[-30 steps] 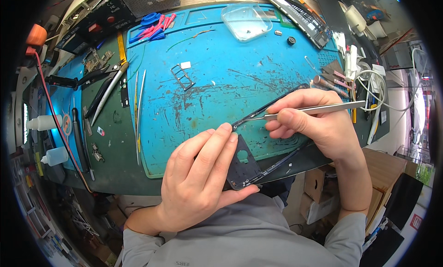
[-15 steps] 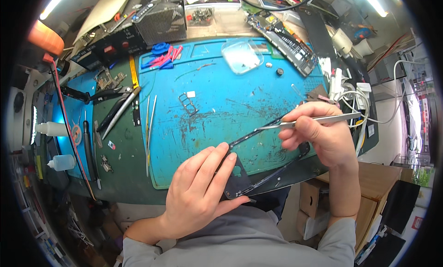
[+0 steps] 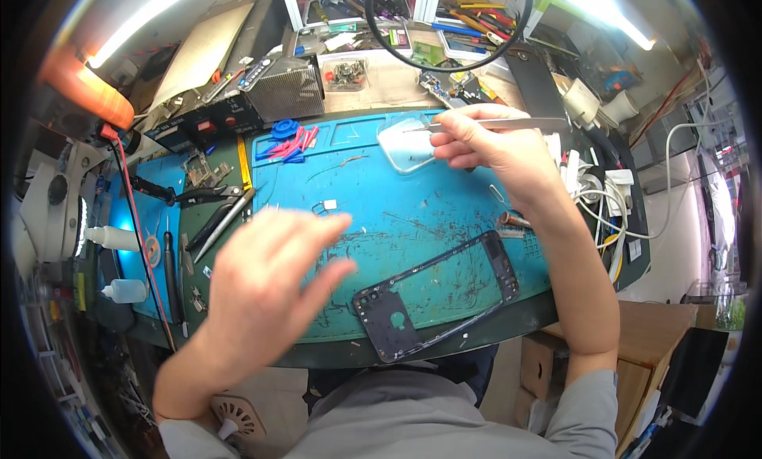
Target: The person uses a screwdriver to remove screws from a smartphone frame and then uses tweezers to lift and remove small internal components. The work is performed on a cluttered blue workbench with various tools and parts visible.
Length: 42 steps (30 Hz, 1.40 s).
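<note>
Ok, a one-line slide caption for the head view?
Right hand holds tweezers over a clear tray; left hand hovers beside phone frame.

clear plastic box (image 3: 346, 73) of small parts, 12 o'clock, behind mat | clear shallow tray (image 3: 406, 145), rounded square, 1 o'clock on mat | two white squeeze bottles (image 3: 111, 237), 9 o'clock, lying flat | small white label (image 3: 330, 204), mat centre | brown cardboard boxes (image 3: 643, 379), 4 o'clock | no screens
</note>
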Each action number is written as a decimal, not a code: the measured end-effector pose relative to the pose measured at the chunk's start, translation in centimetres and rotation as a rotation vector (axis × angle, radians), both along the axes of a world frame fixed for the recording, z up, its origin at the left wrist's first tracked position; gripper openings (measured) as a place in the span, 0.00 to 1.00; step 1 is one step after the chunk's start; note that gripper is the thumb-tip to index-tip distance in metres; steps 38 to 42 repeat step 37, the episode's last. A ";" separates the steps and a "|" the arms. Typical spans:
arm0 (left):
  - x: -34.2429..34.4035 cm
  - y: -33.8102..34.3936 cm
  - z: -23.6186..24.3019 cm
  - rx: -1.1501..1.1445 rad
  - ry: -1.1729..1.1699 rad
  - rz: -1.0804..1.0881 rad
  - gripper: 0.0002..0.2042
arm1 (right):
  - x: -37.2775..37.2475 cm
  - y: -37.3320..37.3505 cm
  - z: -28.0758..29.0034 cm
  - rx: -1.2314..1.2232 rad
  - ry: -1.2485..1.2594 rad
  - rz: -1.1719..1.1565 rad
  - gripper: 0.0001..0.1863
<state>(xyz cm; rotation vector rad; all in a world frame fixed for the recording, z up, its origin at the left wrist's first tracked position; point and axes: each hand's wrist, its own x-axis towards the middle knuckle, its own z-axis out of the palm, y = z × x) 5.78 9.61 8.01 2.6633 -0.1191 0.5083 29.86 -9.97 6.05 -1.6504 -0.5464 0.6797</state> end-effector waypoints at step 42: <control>12.9 1.0 -4.0 0.189 -0.059 0.037 0.06 | 0.3 -1.0 0.0 0.044 -0.040 -0.035 0.19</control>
